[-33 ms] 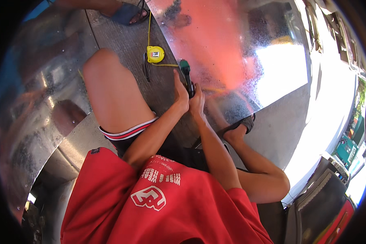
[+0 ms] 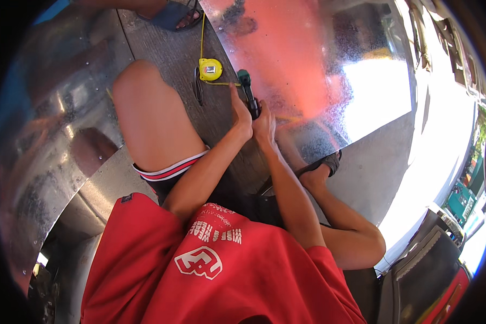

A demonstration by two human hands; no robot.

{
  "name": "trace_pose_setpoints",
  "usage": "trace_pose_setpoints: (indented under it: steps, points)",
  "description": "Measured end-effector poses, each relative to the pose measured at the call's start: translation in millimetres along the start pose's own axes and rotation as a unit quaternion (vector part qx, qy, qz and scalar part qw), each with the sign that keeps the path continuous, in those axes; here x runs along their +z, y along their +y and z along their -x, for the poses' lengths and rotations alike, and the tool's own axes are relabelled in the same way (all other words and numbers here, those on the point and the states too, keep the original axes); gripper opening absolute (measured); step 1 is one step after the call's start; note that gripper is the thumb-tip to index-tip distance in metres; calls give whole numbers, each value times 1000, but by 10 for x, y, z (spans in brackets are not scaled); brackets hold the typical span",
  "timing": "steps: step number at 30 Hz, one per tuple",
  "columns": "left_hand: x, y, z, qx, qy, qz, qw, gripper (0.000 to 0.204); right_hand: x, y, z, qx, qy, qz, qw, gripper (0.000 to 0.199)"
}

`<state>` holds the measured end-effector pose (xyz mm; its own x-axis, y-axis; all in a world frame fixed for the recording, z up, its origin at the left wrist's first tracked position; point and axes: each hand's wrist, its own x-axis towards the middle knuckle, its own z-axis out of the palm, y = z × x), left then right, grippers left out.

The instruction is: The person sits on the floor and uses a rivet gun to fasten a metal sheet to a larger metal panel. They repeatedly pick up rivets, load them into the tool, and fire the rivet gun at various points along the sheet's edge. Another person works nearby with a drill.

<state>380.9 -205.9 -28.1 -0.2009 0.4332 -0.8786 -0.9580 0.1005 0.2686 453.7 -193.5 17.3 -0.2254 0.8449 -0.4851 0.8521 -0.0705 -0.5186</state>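
A hand tool with a green far end and black body (image 2: 248, 92), its exact kind unclear, lies at the edge of the shiny metal sheet (image 2: 286, 59). My right hand (image 2: 264, 125) is closed round its near end. My left hand (image 2: 242, 116) is against the tool's left side, one digit stretched forward; its other fingers are mostly hidden. Just beyond my left hand, a yellow tape measure (image 2: 210, 69) rests on the dark board (image 2: 173, 46). One yellow strip runs from it toward the far edge, another toward the tool. A thin dark looped object (image 2: 198, 89) lies beside it.
Another person's sandalled foot (image 2: 173, 15) is on the board at the far side. A second metal sheet (image 2: 48, 124) spreads along my left. My bent knees flank the board, my right foot (image 2: 319, 173) beside the sheet. A black padded chair (image 2: 426, 270) stands at lower right.
The whole view shifts slightly, the tape measure and the tool's green end sitting a little higher and to the right or left. Both hands keep the same hold.
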Motion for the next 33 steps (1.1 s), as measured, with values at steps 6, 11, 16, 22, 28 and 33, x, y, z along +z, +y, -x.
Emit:
trace_pose_setpoints:
  steps: [6,11,16,22,28,33]
  points:
    - [23,-38,277,-36,17,-40,998,75,-60,211,92,-45,-10,-48,998,41]
    - [131,-362,573,-6,-27,-378,925,71,-280,695,464,126,-42,-285,949,25]
    - [357,-280,759,6,-85,-549,831,71,-843,597,615,206,-79,-476,851,30]
    - [524,-289,835,49,-186,-511,838,61,-1204,593,564,84,-166,-287,940,42]
    - [634,9,847,131,-244,-458,845,62,-1002,337,601,53,-101,-321,940,59]
    - [917,394,1085,217,-357,-433,799,75,-1194,-22,562,-2,-76,-290,954,94]
